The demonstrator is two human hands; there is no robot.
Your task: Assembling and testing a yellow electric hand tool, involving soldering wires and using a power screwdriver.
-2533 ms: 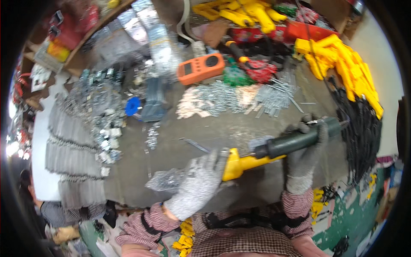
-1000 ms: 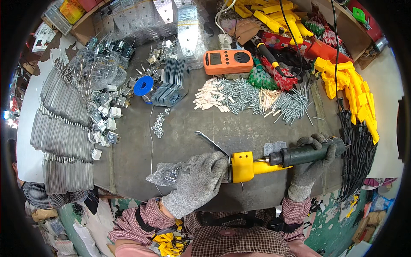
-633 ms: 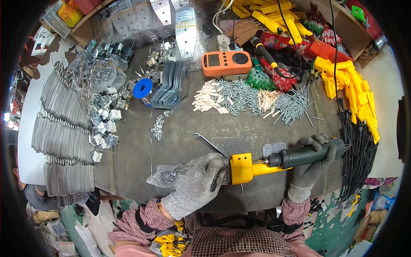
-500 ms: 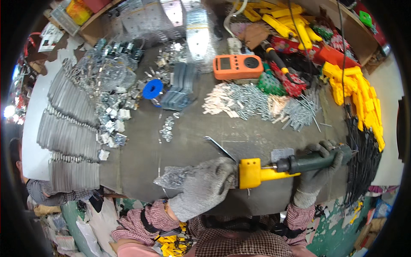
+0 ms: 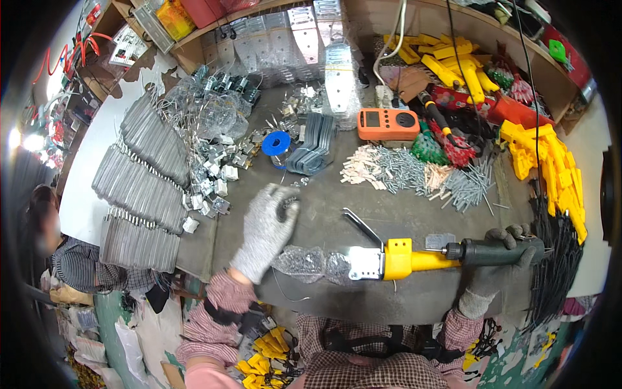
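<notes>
My right hand [image 5: 495, 275], in a grey glove with dark fingertips, is wrapped round a dark electric screwdriver [image 5: 492, 253] lying level, its bit pointing left. Beside the bit, a yellow plastic handle piece [image 5: 398, 258] lies on the table, joined to a silver metal plate [image 5: 366, 264] with a bent metal strip [image 5: 363, 227] sticking up behind it. My left hand [image 5: 269, 223], gloved in grey, is away from that piece, over a small heap of shiny parts [image 5: 302, 182]. Its fingers are curled together; whatever is between them is hidden. Clear bubble wrap [image 5: 301, 264] lies left of the plate.
Stacked grey metal strips [image 5: 139, 249] and loose metal blocks [image 5: 220, 188] cover the left. A blue spool [image 5: 276, 143], screws [image 5: 398, 170], an orange meter [image 5: 389, 124], yellow handles [image 5: 547, 162] and black cables [image 5: 554, 259] surround the work area. Cords hang down at the right.
My left hand has left the yellow piece and moved up and left to the small shiny parts, uncovering the metal plate. My right hand keeps hold of the screwdriver. The view has shifted.
</notes>
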